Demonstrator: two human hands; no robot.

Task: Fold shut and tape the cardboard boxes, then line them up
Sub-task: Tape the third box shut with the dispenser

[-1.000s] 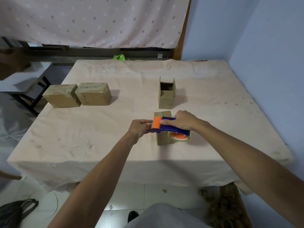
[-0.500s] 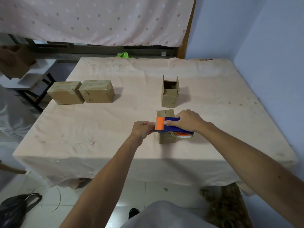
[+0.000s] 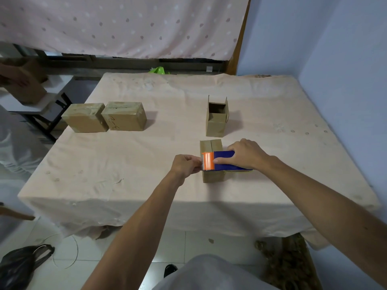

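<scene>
Blue tape dispenser (image 3: 223, 159) gripped by right hand (image 3: 246, 154); left hand (image 3: 185, 166) pinches its tip.

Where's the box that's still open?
Head view: the open box stands upright right of the table's centre, just behind the folded box under the tape dispenser, far right of the two taped boxes.

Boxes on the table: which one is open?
The upright box behind the tape dispenser, flaps up. The box under it, the plain box and the marked box at left are shut.

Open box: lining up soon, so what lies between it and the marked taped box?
Head view: only bare tablecloth between open box and marked taped box.
</scene>
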